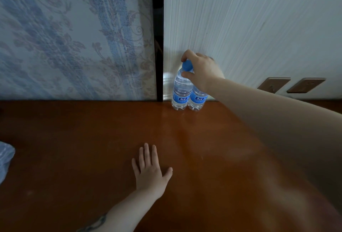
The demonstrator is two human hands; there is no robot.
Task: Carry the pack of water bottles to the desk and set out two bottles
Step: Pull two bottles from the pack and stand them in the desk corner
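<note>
Two clear water bottles with blue labels stand upright side by side at the back of the brown desk (92, 148), against the wall. The left bottle (180, 91) has a blue cap, and my right hand (200, 70) grips it at the cap and neck. The right bottle (197, 100) touches the left one; its top is hidden behind my right hand. Nearer to me, my left hand (150, 170) lies flat on the desk with its fingers spread, holding nothing. At the desk's left edge a bit of crinkled plastic wrap (5, 159) shows.
A framed floral panel (74, 37) leans on the wall at the back left, its dark frame edge just left of the bottles. Two brown wall sockets (290, 85) sit to the right of the bottles, above the desk.
</note>
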